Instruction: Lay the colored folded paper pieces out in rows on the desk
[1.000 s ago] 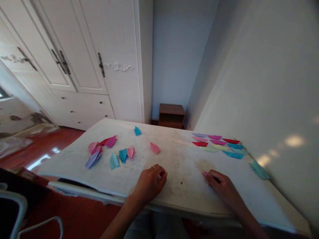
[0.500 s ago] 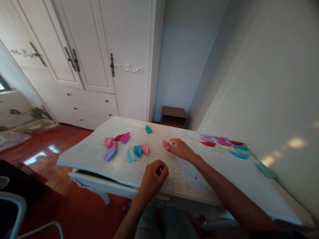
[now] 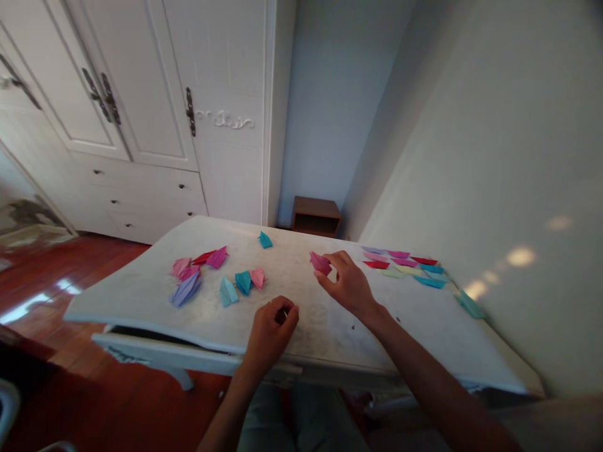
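Counter (image 3: 292, 254), white, mottled grey; held paper (image 3: 320, 262), deep pink; lone far paper (image 3: 265, 240), teal; wall-side papers (image 3: 376, 265), lilac, pink, red, blue, pale green; wardrobe (image 3: 230, 69), white; floor (image 3: 117, 408), red-brown; open cabinet (image 3: 316, 206), brown.

Right hand (image 3: 343, 279) reaching forward, thumb and fingers pinched; left hand (image 3: 273, 326) (seemingly empty) loosely curled, nearer body.
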`<control>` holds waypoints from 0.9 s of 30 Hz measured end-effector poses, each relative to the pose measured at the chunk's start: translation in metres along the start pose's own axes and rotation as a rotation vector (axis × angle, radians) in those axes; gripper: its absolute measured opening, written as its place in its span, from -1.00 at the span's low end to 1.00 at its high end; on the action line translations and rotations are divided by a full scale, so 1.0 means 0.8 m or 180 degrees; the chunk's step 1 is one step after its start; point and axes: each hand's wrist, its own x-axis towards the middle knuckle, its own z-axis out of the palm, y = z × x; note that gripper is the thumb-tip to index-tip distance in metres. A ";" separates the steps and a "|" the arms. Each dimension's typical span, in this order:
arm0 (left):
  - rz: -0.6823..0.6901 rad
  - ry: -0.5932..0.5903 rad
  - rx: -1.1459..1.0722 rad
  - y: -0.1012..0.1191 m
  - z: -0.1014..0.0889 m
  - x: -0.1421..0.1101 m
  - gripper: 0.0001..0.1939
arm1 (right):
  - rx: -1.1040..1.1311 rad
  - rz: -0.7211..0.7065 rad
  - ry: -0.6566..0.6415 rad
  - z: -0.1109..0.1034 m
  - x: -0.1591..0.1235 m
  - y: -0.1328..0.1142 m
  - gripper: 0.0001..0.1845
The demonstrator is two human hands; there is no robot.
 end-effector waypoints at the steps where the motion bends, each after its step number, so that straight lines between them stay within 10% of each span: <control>1: -0.0009 -0.0004 0.0006 -0.001 0.000 0.000 -0.70 | 0.0041 0.0079 0.0124 -0.009 -0.005 0.011 -0.59; 14: -0.0348 0.0036 0.0222 -0.006 -0.001 0.004 -0.56 | -0.0987 0.2246 0.0042 -0.123 -0.134 0.219 -0.56; 27: -0.0245 0.0683 0.1166 0.005 0.019 -0.005 -0.67 | -0.1885 0.2961 0.0129 -0.153 -0.173 0.239 -0.55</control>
